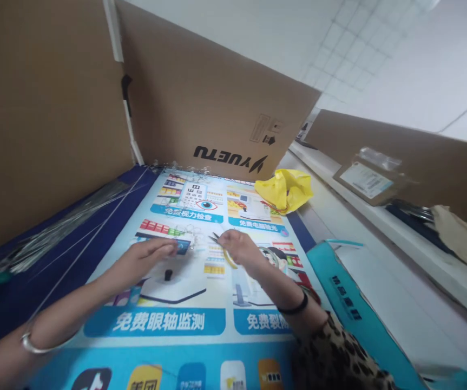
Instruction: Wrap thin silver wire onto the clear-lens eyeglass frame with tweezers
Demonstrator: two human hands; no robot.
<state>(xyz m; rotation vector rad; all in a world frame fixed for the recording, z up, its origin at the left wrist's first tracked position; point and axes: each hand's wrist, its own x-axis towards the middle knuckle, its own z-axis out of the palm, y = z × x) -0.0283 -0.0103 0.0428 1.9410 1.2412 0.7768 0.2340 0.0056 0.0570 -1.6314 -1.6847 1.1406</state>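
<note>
My left hand (152, 257) hovers over the printed poster sheet (212, 295), its fingers pressed together in a pinch. Just past those fingertips shows a clear, wiry, bead-like tangle (192, 238), blurred; whether the fingers grip it I cannot tell. My right hand (240, 250) is closed around small pliers (229, 260) with a yellow handle. Their dark pointed tips face left, toward my left hand, with a gap between the two hands. The palm and fingers hide most of the tool.
Cardboard panels (201, 97) stand at the back and left. More clear tangled pieces (188, 170) lie along the poster's far edge. A yellow plastic bag (288, 190) sits at the back right, a teal box (350, 303) at the right. Clear plastic packaging (74, 216) lies on the left.
</note>
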